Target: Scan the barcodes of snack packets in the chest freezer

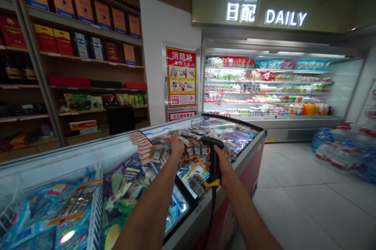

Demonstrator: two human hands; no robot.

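My right hand [225,166] is wrapped round the grip of a black and yellow handheld barcode scanner [214,164], held upright over the near edge of the chest freezer [229,183]. A cable hangs from the scanner's base. My left hand [177,145] reaches over the freezer with its fingers curled down among a spread of small printed food packets [194,146]. The fingertips are hidden, so whatever they hold cannot be made out. An orange-and-white striped bag [141,146] lies just left of that hand.
A white wire basket divider [95,211] stands among blue frozen-food bags [32,218]. Shelves with boxed goods [61,1] line the left wall. A lit refrigerated display [270,125] is at the back. Packs of large water bottles [337,156] sit on the tiled floor to the right.
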